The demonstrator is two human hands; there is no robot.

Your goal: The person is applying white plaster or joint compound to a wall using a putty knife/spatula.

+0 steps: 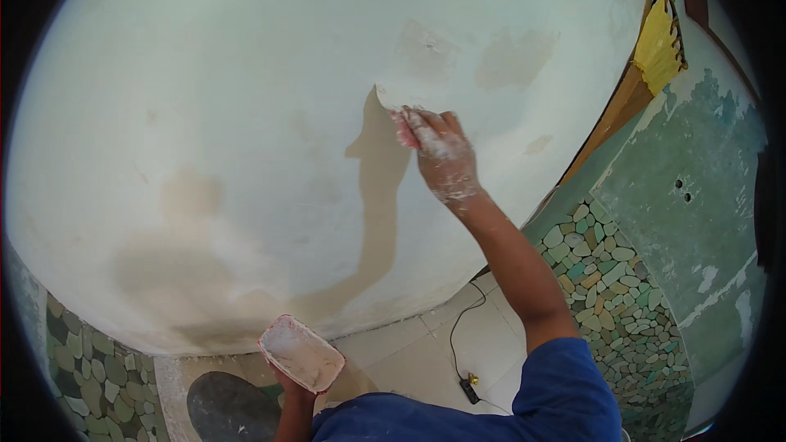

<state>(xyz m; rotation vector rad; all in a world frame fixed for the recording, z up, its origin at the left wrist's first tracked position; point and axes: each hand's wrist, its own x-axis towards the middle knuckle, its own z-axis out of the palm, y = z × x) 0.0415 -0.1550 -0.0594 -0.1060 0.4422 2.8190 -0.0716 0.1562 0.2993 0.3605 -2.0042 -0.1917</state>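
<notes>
While the left hand (295,386) grips a tub (314,338), the whitened right hand (447,155)—a pink tool (404,129).

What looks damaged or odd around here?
The green wall at right looks damaged: its coating seems worn away in ragged pale patches, with two dark holes. The white wall carries beige patches, unlike its paler surroundings. A thin black cable trails loosely across floor tiles.

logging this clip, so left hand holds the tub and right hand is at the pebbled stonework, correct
No, the head view shows the right hand at the pale wall, not the pebbled stonework; the left hand does hold the tub.
</notes>
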